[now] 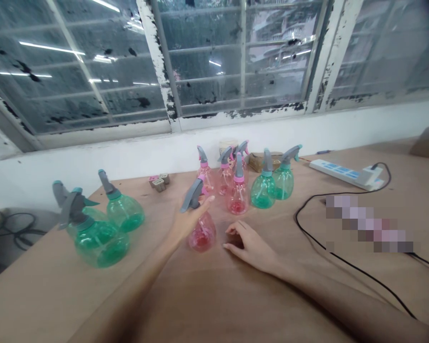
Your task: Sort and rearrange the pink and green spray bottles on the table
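Observation:
My left hand is wrapped around the neck of a pink spray bottle with a grey head and pink trigger. The bottle stands nearly upright, with a little liquid in its base. To its right, my right hand rests by the table top, fingers curved and thumb apart, holding nothing. Just beyond the hands stands another pink spray bottle, with several more pink ones behind it. Beside these are two green spray bottles, a nearer one and a farther one.
More green spray bottles stand at the left of the wooden table. Small grey and pink pieces lie near the wall. At right are a white power strip, a black cable and a pixelated object.

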Tool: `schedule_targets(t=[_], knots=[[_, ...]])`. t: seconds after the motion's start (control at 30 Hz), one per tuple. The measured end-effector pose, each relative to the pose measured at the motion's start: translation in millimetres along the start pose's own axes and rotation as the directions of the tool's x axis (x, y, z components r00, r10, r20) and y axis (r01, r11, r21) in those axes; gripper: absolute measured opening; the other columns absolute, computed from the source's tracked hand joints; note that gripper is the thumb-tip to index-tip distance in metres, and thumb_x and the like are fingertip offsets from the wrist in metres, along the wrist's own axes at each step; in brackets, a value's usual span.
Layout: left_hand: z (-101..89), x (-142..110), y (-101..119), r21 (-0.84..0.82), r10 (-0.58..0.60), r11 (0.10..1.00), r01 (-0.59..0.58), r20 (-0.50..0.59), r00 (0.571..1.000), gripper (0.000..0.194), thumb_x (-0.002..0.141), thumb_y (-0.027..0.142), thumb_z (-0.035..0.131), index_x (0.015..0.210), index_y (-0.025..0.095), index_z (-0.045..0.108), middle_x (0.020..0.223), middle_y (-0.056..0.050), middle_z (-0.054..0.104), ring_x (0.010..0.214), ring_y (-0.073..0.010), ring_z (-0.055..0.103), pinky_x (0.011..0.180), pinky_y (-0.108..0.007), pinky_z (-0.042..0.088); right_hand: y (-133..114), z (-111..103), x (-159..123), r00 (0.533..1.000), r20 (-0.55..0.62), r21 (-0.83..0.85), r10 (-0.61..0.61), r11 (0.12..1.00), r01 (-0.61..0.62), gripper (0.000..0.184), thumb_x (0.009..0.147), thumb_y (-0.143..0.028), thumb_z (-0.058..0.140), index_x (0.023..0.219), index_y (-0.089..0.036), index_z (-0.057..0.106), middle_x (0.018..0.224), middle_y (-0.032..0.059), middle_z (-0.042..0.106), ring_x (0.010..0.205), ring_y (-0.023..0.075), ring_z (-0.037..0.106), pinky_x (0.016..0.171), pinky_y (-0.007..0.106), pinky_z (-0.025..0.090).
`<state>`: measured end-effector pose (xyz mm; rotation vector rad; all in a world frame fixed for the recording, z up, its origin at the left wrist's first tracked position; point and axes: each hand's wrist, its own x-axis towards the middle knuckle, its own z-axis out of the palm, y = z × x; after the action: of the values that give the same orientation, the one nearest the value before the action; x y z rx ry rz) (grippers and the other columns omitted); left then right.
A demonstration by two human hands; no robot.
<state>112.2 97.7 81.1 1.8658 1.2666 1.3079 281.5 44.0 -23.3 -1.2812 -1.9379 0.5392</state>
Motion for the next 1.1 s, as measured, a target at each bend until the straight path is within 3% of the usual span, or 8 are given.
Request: schedule_targets(t=[0.2,0.37,0.57,0.73,0.87,0.97,1.03,1.1], knots=[[3.7,-2,-11,-0.02,-0.025,1.0,0.024,-0.043,0.999,0.037,0.071,0.053,0.064,0.089,0.02,0.064,0.074,0.0,0.066,0.075,-0.0194,0.063,0.072,-0.032,0.05,1,1,0,1.0,-0.017,0.024,0.008,1.0,-0.008,0.025,0.08,-0.027,0.068,0.098,-0.019,0.051,0.101,0.0077,0.059,0.097,0.021,0.057,0.088,0.039,0.048],[12.4,-5,-10,-0.061,-0.019,0.998,0.011,-0.122,0.992,0.033,0.074,0.05,0.065,0.09,0.022,0.063,0.071,0.002,0.061,0.071,-0.0168,0.061,0.068,-0.029,0.048,2,4,0,0.997,-0.027,0.124,0.07,0.99,-0.066,0.048,0.076,-0.037,0.073,0.113,-0.019,0.05,0.106,0.0092,0.06,0.101,0.0226,0.059,0.09,0.042,0.048],[47.8,-1,-1,-0.054,-0.007,0.999,-0.005,-0.217,0.976,0.047,0.074,0.05,0.066,0.11,0.021,0.055,0.098,-0.003,0.063,0.093,-0.0205,0.061,0.085,-0.035,0.047,2,11,6,0.988,-0.097,0.247,0.121,0.964,-0.094,0.083,0.069,-0.046,0.076,0.135,-0.02,0.034,0.13,0.0151,0.051,0.116,0.0266,0.054,0.097,0.046,0.045],[69.4,7,-3,-0.064,0.038,0.996,-0.055,-0.25,0.968,0.049,0.076,0.047,0.066,0.115,0.023,0.049,0.117,-0.007,0.058,0.111,-0.0229,0.056,0.097,-0.039,0.041,-2,13,15,0.953,-0.223,0.133,0.204,0.975,-0.178,0.091,0.065,-0.05,0.076,0.136,-0.016,0.031,0.132,0.0187,0.05,0.124,0.0328,0.049,0.1,0.05,0.042],[69.3,6,-4,-0.17,0.16,0.966,-0.196,-0.207,0.965,0.044,0.084,0.048,0.056,0.118,0.022,0.045,0.126,-0.009,0.053,0.121,-0.023,0.05,0.103,-0.04,0.037,-14,15,22,0.901,-0.339,0.053,0.27,0.962,-0.268,0.085,0.066,-0.044,0.073,0.135,-0.015,0.032,0.131,0.0201,0.051,0.123,0.0357,0.05,0.097,0.051,0.044],[62.7,-1,-8,-0.195,0.285,0.932,-0.306,-0.13,0.95,0.051,0.083,0.05,0.054,0.124,0.022,0.043,0.132,-0.01,0.05,0.127,-0.0244,0.045,0.106,-0.041,0.035,-21,17,25,0.892,-0.337,0.062,0.302,0.952,-0.299,0.08,0.068,-0.044,0.07,0.134,-0.016,0.033,0.13,0.0183,0.053,0.121,0.0345,0.052,0.095,0.049,0.046],[56.3,-4,-15,-0.219,0.289,0.926,-0.307,-0.109,0.951,0.051,0.084,0.052,0.051,0.125,0.023,0.044,0.133,-0.01,0.05,0.126,-0.0244,0.046,0.106,-0.04,0.036,-23,18,27,0.889,-0.323,0.058,0.323,0.945,-0.322,0.077,0.07,-0.042,0.068,0.134,-0.016,0.034,0.13,0.0181,0.053,0.119,0.0339,0.053,0.095,0.049,0.046],[48.3,-2,-28,-0.24,0.217,0.939,-0.248,-0.147,0.965,0.045,0.087,0.053,0.044,0.121,0.023,0.048,0.129,-0.009,0.053,0.122,-0.0232,0.05,0.103,-0.039,0.039,-22,19,27,0.889,-0.329,0.04,0.318,0.945,-0.323,0.08,0.069,-0.045,0.069,0.134,-0.016,0.033,0.13,0.0187,0.052,0.12,0.0344,0.052,0.096,0.049,0.045]])
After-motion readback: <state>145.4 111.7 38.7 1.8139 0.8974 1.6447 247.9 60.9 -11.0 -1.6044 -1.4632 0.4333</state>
